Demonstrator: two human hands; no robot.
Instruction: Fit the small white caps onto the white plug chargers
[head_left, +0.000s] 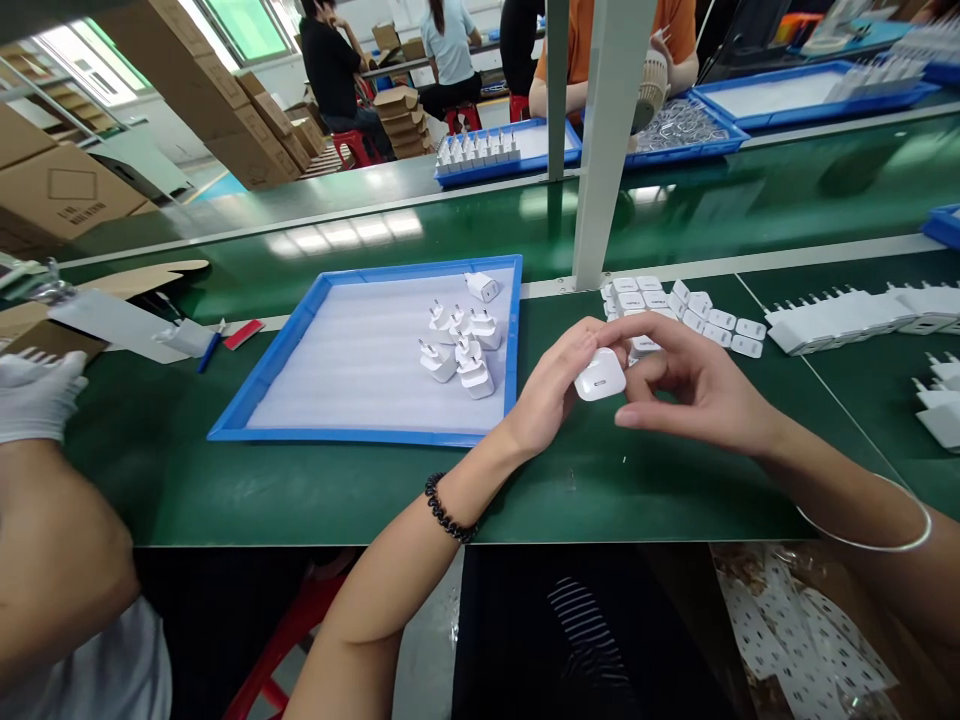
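In the middle of the view, my left hand point(553, 385) is closed on a white charger plug point(601, 375), its port face turned toward me. Curved around the charger's right side is my right hand point(686, 385). Its index finger reaches over behind the charger, and the thumb stands apart from the other fingers; whether a fingertip touches the charger I cannot tell. Left of my hands lies a blue tray point(360, 436) with a white liner, where several white charger plugs point(461, 345) sit in its right half. Small white rectangular pieces point(637, 298) lie behind my right hand.
Rows of white plugs point(847, 318) stand on the green table point(600, 500) at right. A white post point(600, 150) rises behind my hands. A co-worker's gloved hand point(34, 395) is at far left, near a red piece point(244, 334) and a blue pen-like item point(210, 352).
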